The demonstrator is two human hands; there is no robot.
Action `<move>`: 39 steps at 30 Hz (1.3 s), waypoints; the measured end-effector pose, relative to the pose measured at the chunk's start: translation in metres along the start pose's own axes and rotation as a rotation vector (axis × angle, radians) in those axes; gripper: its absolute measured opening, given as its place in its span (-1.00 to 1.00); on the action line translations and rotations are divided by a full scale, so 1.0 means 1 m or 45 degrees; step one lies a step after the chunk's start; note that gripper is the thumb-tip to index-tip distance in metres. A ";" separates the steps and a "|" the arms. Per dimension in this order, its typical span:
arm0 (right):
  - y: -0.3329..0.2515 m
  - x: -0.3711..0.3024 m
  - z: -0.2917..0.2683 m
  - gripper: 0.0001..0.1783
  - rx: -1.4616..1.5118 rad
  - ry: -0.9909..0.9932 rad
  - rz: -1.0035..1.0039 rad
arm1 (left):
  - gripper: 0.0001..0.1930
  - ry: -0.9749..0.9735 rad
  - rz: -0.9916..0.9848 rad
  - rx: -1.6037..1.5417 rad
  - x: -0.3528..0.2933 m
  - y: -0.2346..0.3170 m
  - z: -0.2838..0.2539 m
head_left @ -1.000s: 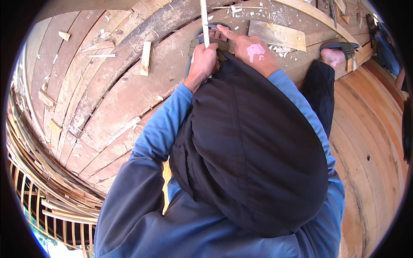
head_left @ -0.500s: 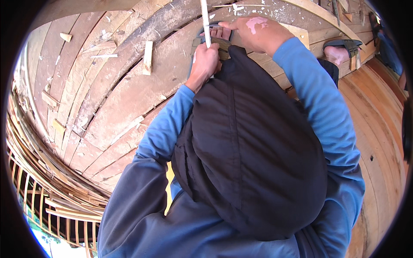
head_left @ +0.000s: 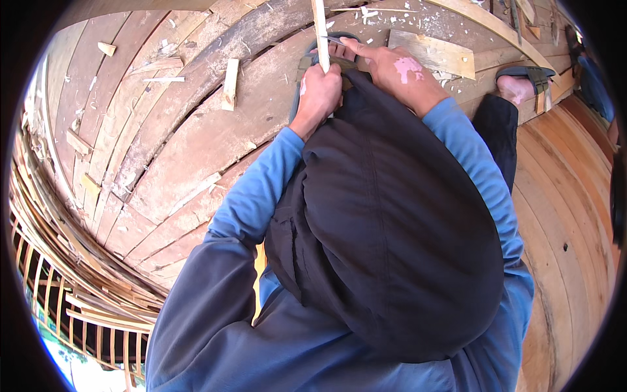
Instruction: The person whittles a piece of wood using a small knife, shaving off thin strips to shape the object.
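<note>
My left hand is wrapped round the lower part of a pale wooden strip, which stands nearly upright in the view and runs out past the top edge. My right hand is closed on a knife, its index finger stretched toward the strip. The thin knife blade lies across or against the strip, just above my left fist. The knife's handle is hidden in my right hand. Both hands are out beyond my dark-clothed knee, above my sandalled foot.
Curved wooden planks form the floor, scattered with shavings and offcuts. A flat board piece lies beyond my right hand. Long thin strips are piled at the left beside a slatted railing. Another sandalled foot rests at the right.
My right hand has come slightly nearer and to the right, uncovering more of the board piece. My left hand keeps its hold on the strip. The whole view has shifted a little.
</note>
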State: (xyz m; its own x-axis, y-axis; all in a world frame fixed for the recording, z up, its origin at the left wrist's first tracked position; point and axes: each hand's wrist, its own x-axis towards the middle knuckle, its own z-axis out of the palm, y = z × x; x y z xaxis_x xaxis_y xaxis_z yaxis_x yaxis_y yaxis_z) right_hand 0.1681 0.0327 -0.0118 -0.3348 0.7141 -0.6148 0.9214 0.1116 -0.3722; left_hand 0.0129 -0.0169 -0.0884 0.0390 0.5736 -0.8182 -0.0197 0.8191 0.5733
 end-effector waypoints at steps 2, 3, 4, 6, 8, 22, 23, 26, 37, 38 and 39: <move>-0.010 0.006 -0.028 -0.40 -0.004 -0.162 0.011 | -0.69 0.022 0.011 0.003 -0.002 0.001 -0.002; -0.007 0.008 -0.033 -0.40 -0.014 -0.199 0.002 | -0.69 0.023 0.007 0.046 -0.003 0.002 -0.003; -0.004 0.011 -0.037 -0.39 -0.086 -0.217 -0.030 | -0.68 0.017 0.006 0.093 -0.002 0.003 -0.002; 0.001 0.017 -0.044 -0.36 -0.230 -0.252 -0.093 | -0.65 0.028 0.024 0.179 -0.002 0.005 -0.002; -0.017 0.023 -0.055 -0.34 -0.312 -0.302 -0.035 | -0.60 0.078 0.041 0.255 -0.002 0.001 -0.004; -0.035 -0.002 -0.006 -0.39 -0.172 0.066 0.182 | -0.53 0.111 0.027 0.348 0.002 0.003 -0.005; -0.030 -0.002 0.001 -0.38 -0.093 0.082 0.197 | -0.53 0.095 0.025 0.360 -0.002 0.008 -0.005; -0.013 -0.003 0.020 -0.37 0.103 0.129 0.157 | -0.50 0.082 0.078 0.413 -0.003 0.003 -0.006; 0.023 -0.056 -0.033 -0.42 1.221 -0.316 0.298 | -0.51 0.134 0.457 0.335 -0.054 0.034 -0.025; 0.028 -0.067 -0.034 -0.41 1.362 -0.256 0.299 | -0.53 0.105 0.498 0.345 -0.063 0.046 -0.025; 0.036 -0.076 -0.031 -0.40 1.503 -0.197 0.296 | -0.59 0.087 0.551 0.378 -0.071 0.055 -0.024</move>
State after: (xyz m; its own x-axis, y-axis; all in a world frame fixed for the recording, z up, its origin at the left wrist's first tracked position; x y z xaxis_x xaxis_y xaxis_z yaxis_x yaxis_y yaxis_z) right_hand 0.2326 0.0043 0.0430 -0.2801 0.5341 -0.7977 0.2431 -0.7644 -0.5972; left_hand -0.0154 -0.0122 0.0005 0.0246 0.8660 -0.4995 0.2643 0.4763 0.8386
